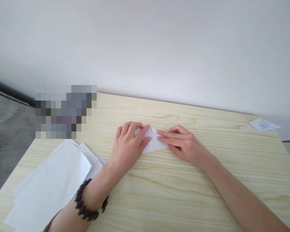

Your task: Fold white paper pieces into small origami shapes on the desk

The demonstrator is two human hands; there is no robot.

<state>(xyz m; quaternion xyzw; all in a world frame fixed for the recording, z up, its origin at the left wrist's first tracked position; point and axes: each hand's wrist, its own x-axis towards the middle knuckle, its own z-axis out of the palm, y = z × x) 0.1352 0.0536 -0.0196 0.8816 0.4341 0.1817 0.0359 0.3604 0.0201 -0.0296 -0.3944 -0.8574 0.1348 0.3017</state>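
A small folded piece of white paper [152, 145] lies on the wooden table, with crease lines near its top. My left hand [128, 143] covers its left part, thumb and index finger bent onto the paper. From the right, my right hand [185, 143] holds the paper's other side; two fingers reach across its surface and the remaining fingers curl in. The paper's left and right ends are partly hidden under my fingers. Around my left wrist sits a dark beaded bracelet [79, 203].
Loose white sheets [53, 180] overlap at the table's left side, partly under my left forearm. Another folded white paper piece [262, 125] rests at the far right corner. A pixelated area hides the back left corner. A wall [159, 48] rises behind the table [154, 199].
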